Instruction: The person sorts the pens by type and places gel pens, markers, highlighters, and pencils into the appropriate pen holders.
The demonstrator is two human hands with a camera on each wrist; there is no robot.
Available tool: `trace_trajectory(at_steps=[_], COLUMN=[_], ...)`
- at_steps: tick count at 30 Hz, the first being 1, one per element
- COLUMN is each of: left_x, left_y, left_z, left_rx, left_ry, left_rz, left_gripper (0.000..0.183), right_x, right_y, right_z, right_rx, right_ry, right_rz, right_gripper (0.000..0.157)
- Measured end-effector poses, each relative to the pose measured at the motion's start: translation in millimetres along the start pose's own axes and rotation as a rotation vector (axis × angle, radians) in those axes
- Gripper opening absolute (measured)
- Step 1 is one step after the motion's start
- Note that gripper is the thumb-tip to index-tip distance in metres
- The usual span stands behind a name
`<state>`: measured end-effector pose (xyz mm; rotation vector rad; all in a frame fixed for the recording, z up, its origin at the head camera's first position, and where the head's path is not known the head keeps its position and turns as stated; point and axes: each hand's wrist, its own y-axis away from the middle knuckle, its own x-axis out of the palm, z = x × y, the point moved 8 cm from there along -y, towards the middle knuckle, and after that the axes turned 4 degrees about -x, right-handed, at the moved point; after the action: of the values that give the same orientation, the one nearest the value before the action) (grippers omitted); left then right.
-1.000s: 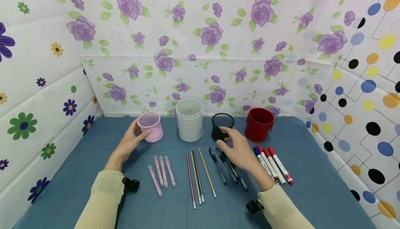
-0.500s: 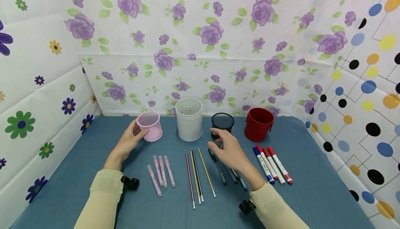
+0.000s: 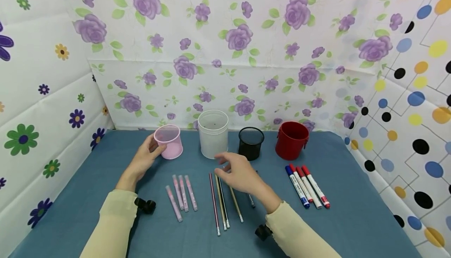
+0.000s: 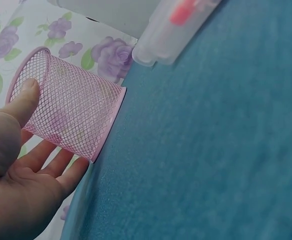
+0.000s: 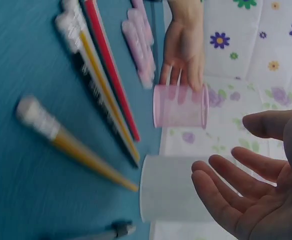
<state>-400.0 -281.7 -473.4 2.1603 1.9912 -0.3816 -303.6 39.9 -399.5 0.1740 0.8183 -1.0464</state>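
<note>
My left hand [image 3: 142, 161] holds a pink mesh pen cup [image 3: 173, 149] at the back left, upright on the cloth. In the left wrist view the thumb lies on the side of the cup [image 4: 73, 102] by its rim, and the other fingers pass behind it. My right hand [image 3: 241, 175] hovers over the pencils [image 3: 214, 205] in front of a white pen cup [image 3: 214, 144]. Nothing is in its loosely bent fingers, as the right wrist view shows. Several pink pens [image 3: 183, 193] lie before the pink cup. Black pens [image 3: 251, 201] are mostly hidden under the right hand and forearm.
To the right of the white cup stand a black mesh cup [image 3: 250, 149] and a dark red cup [image 3: 291, 145]. Several markers [image 3: 298, 187] with red and blue caps lie at the right. Blue cloth [image 3: 352, 203] covers the table, and patterned sheets hang behind and at both sides.
My right hand has moved left, from over the black pens by the black mesh cup to above the pencils. The left hand stays on the pink mesh pen cup.
</note>
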Motion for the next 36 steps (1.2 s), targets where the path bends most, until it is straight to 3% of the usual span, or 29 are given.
trace_trajectory(at_steps=[8, 16, 23, 30, 36], left_x=[0.5, 1.5, -3.2, -2.4, -2.4], left_y=[-0.7, -0.3, 2.7, 3.3, 4.5], left_z=[-0.6, -0.7, 0.1, -1.3, -1.4], left_rx=[0.010, 0.008, 0.008, 0.015, 0.012], left_ry=[-0.007, -0.017, -0.046, -0.047, -0.046], left_rz=[-0.001, 0.000, -0.007, 0.001, 0.003], left_gripper=[0.081, 0.083, 0.083, 0.082, 0.083], right_x=[35.2, 71.3, 99.3, 118.5, 133.3], right_y=[-12.3, -24.9, -29.0, -31.4, -35.0], right_z=[30.7, 44.9, 54.7, 56.5, 61.5], right_rx=[-0.041, -0.008, -0.054, -0.013, 0.002], right_ry=[0.035, 0.068, 0.123, 0.183, 0.352], right_rz=[0.101, 0.197, 0.208, 0.199, 0.214], right_gripper=[0.034, 0.031, 0.024, 0.019, 0.011])
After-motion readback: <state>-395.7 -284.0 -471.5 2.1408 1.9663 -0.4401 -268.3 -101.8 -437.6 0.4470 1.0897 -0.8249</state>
